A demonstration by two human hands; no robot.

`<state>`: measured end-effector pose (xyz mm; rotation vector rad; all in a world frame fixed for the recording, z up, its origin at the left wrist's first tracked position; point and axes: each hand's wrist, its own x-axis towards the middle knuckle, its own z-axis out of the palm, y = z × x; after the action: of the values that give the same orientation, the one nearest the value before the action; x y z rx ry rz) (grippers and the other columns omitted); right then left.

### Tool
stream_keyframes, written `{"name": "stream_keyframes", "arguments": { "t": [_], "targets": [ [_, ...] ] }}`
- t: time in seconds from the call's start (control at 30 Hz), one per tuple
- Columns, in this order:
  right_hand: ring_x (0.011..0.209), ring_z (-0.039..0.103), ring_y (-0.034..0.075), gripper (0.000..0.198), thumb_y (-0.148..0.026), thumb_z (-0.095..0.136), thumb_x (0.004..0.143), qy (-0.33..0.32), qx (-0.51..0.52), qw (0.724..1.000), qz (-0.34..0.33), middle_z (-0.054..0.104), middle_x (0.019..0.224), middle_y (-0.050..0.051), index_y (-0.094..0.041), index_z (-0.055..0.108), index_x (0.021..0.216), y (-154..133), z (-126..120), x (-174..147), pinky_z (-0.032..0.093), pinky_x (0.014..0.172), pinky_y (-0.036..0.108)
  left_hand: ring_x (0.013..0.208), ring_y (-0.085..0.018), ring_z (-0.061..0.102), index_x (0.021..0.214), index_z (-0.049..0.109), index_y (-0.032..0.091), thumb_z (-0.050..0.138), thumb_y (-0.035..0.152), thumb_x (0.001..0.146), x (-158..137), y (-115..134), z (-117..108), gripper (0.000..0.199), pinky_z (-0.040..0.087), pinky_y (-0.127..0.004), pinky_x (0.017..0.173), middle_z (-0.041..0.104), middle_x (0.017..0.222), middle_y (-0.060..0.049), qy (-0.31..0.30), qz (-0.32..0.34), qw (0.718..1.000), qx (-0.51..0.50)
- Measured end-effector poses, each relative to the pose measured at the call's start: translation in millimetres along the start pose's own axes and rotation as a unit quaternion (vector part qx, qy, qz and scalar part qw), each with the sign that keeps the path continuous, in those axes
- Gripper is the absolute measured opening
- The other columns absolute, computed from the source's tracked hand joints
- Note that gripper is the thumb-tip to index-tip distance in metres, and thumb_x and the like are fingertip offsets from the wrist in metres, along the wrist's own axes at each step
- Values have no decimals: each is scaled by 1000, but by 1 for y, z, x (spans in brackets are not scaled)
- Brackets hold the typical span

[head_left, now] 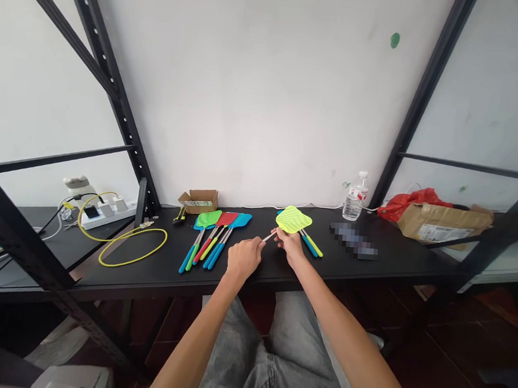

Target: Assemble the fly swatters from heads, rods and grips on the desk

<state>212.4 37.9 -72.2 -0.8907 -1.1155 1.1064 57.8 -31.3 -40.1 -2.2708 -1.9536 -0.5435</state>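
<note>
You hold a yellow fly swatter (294,219) over the black tabletop (265,219).
Your left hand (244,257) wraps its handle end; your right hand (289,243) pinches its shaft (269,236). Likely light, flexible-headed, best gripped by the handle.

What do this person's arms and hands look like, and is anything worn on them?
The grip on each side is an ordinary human hand: the left hand and right hand wear no gloves. No sleeve, watch or cable shows on the slender left forearm or right forearm. Below them are faded grey jeans.
</note>
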Motion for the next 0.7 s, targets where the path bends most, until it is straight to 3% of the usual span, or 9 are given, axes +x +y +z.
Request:
{"name": "stream_keyframes", "arguments": {
  "t": [0.7],
  "targets": [
    [67,59,15,33,-50,71,70,8,26,1000,2,71,97,10,-18,72,79,5,-5,4,41,48,23,83,-20,65,93,61,26,24,49,99,-36,-26,-20,44,29,-23,58,70,93,-5,-24,-7,999,20]
  ]
}}
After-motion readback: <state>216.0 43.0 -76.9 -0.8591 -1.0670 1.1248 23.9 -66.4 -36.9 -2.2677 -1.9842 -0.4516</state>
